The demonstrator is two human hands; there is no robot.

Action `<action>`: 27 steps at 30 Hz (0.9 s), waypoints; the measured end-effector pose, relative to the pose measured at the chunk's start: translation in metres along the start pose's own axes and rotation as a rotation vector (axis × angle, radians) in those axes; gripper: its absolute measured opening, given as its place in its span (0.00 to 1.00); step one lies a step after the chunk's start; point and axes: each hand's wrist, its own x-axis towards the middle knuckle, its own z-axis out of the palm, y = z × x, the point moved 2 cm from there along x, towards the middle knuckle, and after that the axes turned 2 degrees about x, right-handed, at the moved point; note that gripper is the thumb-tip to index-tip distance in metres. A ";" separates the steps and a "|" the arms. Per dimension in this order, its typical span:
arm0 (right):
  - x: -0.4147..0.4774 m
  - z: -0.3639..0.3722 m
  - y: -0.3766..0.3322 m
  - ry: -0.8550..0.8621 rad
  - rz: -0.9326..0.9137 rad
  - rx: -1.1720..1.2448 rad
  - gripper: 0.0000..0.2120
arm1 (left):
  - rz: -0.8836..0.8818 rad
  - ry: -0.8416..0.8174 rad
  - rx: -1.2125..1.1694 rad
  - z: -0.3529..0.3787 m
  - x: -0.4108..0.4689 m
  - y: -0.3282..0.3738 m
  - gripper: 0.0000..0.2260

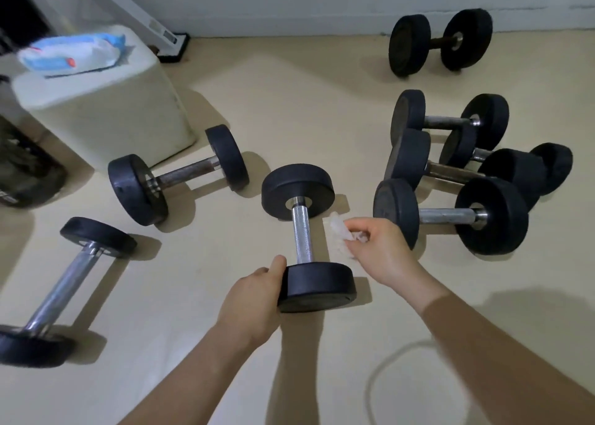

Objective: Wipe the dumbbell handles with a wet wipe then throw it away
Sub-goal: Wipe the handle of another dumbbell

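A black dumbbell point(302, 235) with a shiny knurled handle lies on the beige floor in the middle, pointing away from me. My left hand point(257, 299) grips its near weight head from the left side. My right hand point(376, 247) hovers just right of the handle, fingers pinched on a crumpled white wet wipe point(338, 231). The wipe is a little apart from the handle.
Two more dumbbells lie at left point(180, 175) point(64, 283). Several dumbbells are bunched at right point(450, 215), and one sits by the far wall point(441, 43). A wipes pack point(74, 54) rests on a white box point(106, 115). A white cable point(386, 370) loops at bottom right.
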 end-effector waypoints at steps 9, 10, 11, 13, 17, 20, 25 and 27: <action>0.085 0.080 -0.008 -0.135 -0.052 -0.073 0.19 | -0.025 0.024 -0.002 0.013 -0.004 -0.023 0.16; 0.089 0.081 -0.005 -0.120 -0.051 -0.024 0.21 | -0.030 0.025 -0.006 0.014 -0.004 -0.023 0.17; 0.090 0.080 -0.003 -0.106 -0.051 0.021 0.20 | -0.033 0.028 -0.009 0.014 -0.003 -0.023 0.17; 0.083 0.078 0.005 -0.142 -0.043 0.120 0.08 | -0.042 0.048 -0.011 0.012 -0.004 -0.021 0.17; 0.064 0.071 0.022 -0.314 -0.077 0.122 0.05 | -0.038 0.068 -0.036 0.005 -0.006 -0.011 0.17; 0.090 0.068 0.015 -0.139 -0.167 0.085 0.03 | -0.006 0.116 -0.055 0.002 -0.004 -0.008 0.18; 0.070 0.060 0.029 -0.312 -0.058 0.126 0.04 | 0.070 0.089 -0.077 0.003 -0.004 -0.014 0.30; 0.065 0.059 0.026 -0.440 -0.075 0.055 0.05 | 0.052 0.075 -0.133 0.002 -0.005 -0.017 0.30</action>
